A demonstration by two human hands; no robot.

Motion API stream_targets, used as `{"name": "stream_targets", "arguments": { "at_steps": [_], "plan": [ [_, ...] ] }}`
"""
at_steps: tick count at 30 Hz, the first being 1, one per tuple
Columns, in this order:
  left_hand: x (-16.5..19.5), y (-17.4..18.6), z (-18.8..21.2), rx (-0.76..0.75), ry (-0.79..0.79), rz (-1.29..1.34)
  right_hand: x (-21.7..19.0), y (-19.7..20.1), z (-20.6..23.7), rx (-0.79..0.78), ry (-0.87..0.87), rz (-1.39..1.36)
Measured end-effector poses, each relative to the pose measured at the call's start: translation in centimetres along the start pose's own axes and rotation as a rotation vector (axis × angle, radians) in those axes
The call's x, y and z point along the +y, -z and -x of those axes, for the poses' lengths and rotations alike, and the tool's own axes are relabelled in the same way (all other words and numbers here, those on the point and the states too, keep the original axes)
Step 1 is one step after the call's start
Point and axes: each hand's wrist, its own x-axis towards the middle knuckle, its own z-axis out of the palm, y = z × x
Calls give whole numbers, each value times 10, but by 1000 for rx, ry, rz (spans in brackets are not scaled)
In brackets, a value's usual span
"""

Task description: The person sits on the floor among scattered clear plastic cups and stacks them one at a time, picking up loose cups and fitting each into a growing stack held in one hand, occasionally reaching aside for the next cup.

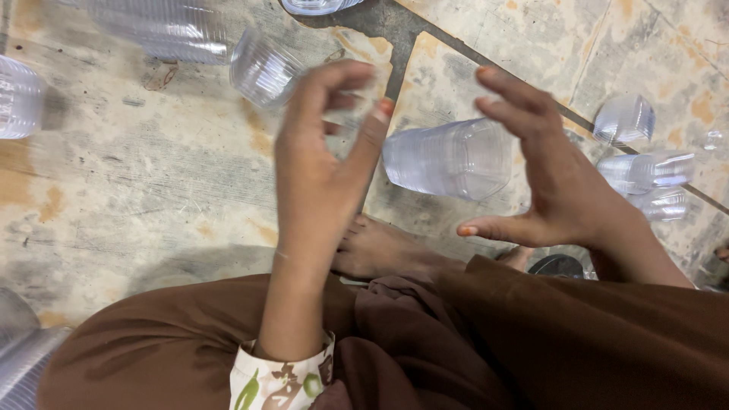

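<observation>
Both hands are seen raised mid-frame over a worn, stained floor (137, 167), and neither is actually holding anything. The left hand (319, 152) is curled loosely at center, thumb and fingers bent toward each other but with air between them, so the grip is released. The right hand (554, 182) is spread open at center right, fingers arched, thumb stuck out to the left, nothing clenched.

The stack of clear plastic cups (448, 158) is lying on its side on the floor, seen right in the gap between the two hands. It's closer to the right hand's fingertips in the picture, but whether it's touched can't be told; it looks like it's lower down, on the floor.

A single clear cup (262, 70) is seen at upper center-left, just behind the left hand's fingers, a bit blurred. Another long cup stack (163, 30) is laid across the upper left. A few loose cups (645, 171) are scattered at the right edge. A bare foot (380, 250) and brown clothing (493, 342) fill the bottom of the frame.
</observation>
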Motion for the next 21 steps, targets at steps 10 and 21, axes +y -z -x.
{"name": "stream_targets", "arguments": {
  "at_steps": [10, 21],
  "plan": [
    [-66, 10, -34, 242, 4, -821, -1, -23, -5, -19, 35, 61],
    [-15, 9, -14, 34, -64, 70, -1, -15, 15, 318, -23, -212]
  ]
}}
